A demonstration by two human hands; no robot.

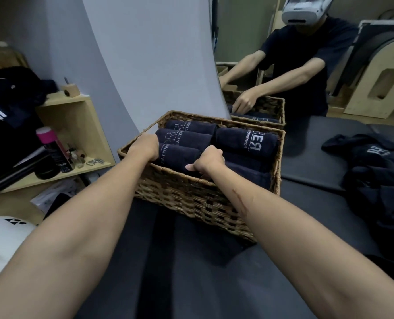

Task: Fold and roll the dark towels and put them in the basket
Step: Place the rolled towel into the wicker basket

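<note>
We see the basket point(191, 199) packed with rolled dark towels point(244, 140). Our left hand point(145, 146) and right hand point(208, 160) both grasp the nearest roll point(180, 155). Unfolded towels point(375, 171) lie beside it.

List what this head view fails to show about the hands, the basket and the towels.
- Left hand fingers: sunk between the basket wall and the rolled towel.
- Right hand fingertips: curled under, behind its own knuckles.
- Basket's bottom layers: covered by the top towels.
- Loose towel pile: cut off by the right edge, so no count is possible.
</note>
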